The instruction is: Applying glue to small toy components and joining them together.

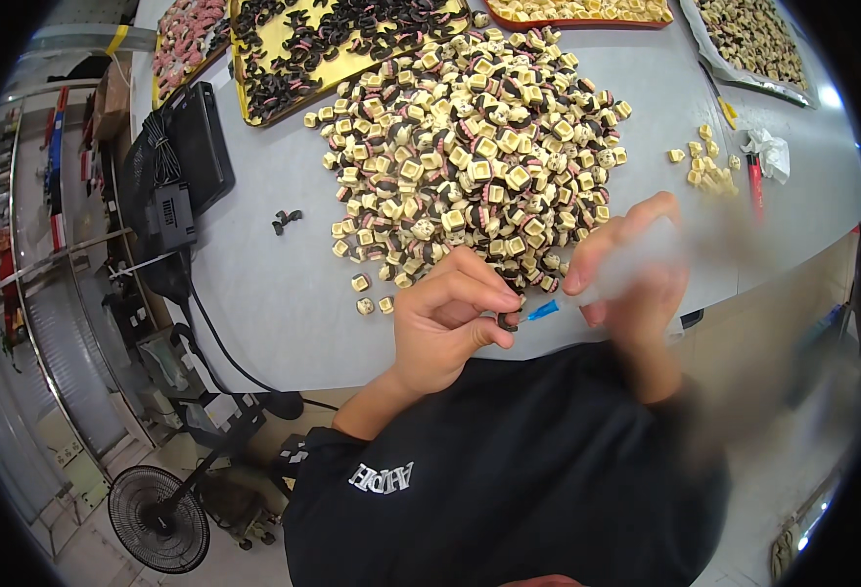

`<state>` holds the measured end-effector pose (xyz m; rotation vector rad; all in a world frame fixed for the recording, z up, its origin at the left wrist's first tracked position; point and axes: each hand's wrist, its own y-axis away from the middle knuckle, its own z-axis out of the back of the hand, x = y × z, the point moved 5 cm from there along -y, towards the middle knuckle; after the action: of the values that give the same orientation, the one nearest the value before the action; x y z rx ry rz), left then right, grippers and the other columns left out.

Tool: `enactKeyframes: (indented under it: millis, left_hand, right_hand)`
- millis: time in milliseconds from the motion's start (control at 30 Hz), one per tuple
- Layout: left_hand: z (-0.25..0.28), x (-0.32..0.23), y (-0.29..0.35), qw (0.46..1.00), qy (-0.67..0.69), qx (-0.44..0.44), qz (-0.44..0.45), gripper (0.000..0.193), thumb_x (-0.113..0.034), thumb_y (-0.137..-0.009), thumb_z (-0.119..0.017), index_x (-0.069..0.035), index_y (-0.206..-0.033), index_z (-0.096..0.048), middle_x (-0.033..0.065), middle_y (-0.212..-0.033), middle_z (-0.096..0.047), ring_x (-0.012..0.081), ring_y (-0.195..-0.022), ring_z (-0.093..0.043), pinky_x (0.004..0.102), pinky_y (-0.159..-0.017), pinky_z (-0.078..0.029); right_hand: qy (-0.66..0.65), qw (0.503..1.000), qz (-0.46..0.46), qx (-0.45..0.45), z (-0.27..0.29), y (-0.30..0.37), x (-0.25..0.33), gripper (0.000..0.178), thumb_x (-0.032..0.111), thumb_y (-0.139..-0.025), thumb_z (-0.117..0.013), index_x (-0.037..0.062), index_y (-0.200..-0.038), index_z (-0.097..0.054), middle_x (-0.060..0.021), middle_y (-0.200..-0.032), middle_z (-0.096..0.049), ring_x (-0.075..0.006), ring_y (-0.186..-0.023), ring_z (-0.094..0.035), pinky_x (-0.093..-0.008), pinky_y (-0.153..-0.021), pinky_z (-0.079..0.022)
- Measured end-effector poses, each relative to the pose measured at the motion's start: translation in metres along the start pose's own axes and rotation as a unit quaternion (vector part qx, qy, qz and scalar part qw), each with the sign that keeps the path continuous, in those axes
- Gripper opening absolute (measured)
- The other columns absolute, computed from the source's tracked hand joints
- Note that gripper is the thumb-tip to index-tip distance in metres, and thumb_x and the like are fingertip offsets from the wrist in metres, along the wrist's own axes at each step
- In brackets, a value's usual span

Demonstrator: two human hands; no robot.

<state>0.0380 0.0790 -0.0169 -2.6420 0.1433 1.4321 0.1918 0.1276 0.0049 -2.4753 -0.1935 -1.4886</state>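
My left hand (440, 318) is closed in a pinch on a small dark piece (508, 321) at the near edge of the table. In my right hand (646, 303) is a whitish, translucent dispensing bottle (636, 259), partly smeared by blur. Its thin blue nozzle (544, 310) points left, with the tip at or very near the dark piece; contact is hard to tell. Just beyond both hands spreads a large heap of small pieces (479, 157) in cream, black and pink, many with a square hollow top.
Trays of black and pink parts (303, 59), pink parts (188, 39), cream parts (587, 10) and speckled parts (753, 44) line the far side. A red-handled tool (754, 186) lies by crumpled white tissue (771, 157). Black device (210, 137) and cable sit left; a fan (159, 519) stands below.
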Motion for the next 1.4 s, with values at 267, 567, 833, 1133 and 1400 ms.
enactKeyframes:
  millis: [267, 567, 833, 1133, 1400]
  left_hand:
    - [-0.002, 0.001, 0.0, 0.998, -0.017, -0.054, 0.018, 0.023, -0.011, -0.069, -0.072, 0.0, -0.083, -0.058, 0.0075, -0.083, -0.049, 0.0142, -0.066, -0.052, 0.024, -0.058, -0.043]
    - [0.005, 0.002, 0.001, 1.0, 0.012, -0.017, -0.008, 0.021, 0.004, -0.07, -0.069, 0.003, -0.089, -0.06, 0.0115, -0.09, -0.051, 0.0162, -0.075, -0.056, 0.0269, -0.068, -0.049]
    - [0.003, 0.002, 0.0, 1.0, -0.013, -0.015, -0.008, 0.023, 0.006, -0.068, -0.07, 0.004, -0.088, -0.06, 0.0118, -0.09, -0.052, 0.0166, -0.075, -0.057, 0.0272, -0.07, -0.05]
    - [0.002, 0.002, 0.001, 1.0, -0.007, -0.018, -0.006, 0.023, 0.006, -0.068, -0.069, 0.003, -0.089, -0.061, 0.0116, -0.09, -0.052, 0.0165, -0.075, -0.057, 0.0272, -0.07, -0.05]
    - [0.01, 0.005, -0.006, 1.0, 0.003, -0.006, -0.017, 0.022, 0.008, -0.068, -0.068, 0.003, -0.089, -0.061, 0.0112, -0.089, -0.051, 0.0162, -0.073, -0.057, 0.0271, -0.069, -0.05]
  right_hand:
    - [0.005, 1.0, -0.002, -0.005, 0.001, -0.001, 0.0, 0.044, 0.043, -0.086, -0.051, 0.0036, -0.096, -0.035, -0.0211, -0.07, -0.06, -0.0099, -0.042, -0.046, -0.0194, -0.04, -0.037]
    - [0.036, 0.999, 0.013, -0.016, 0.003, 0.0, 0.002, 0.044, 0.045, -0.086, -0.049, 0.0044, -0.096, -0.034, -0.0197, -0.069, -0.06, -0.0097, -0.041, -0.045, -0.019, -0.038, -0.036]
    - [0.045, 0.998, 0.029, -0.023, 0.002, 0.002, 0.004, 0.043, 0.044, -0.087, -0.048, 0.0047, -0.097, -0.034, -0.0197, -0.07, -0.06, -0.0104, -0.04, -0.046, -0.0198, -0.038, -0.037]
    - [0.048, 0.998, 0.038, -0.019, 0.003, 0.001, 0.004, 0.042, 0.043, -0.087, -0.048, 0.0045, -0.097, -0.034, -0.0195, -0.071, -0.06, -0.0117, -0.044, -0.049, -0.0197, -0.038, -0.038]
    - [0.069, 0.996, 0.048, -0.027, 0.008, -0.002, 0.001, 0.041, 0.042, -0.088, -0.047, 0.0048, -0.097, -0.034, -0.0185, -0.069, -0.06, -0.0131, -0.049, -0.054, -0.0195, -0.039, -0.039]
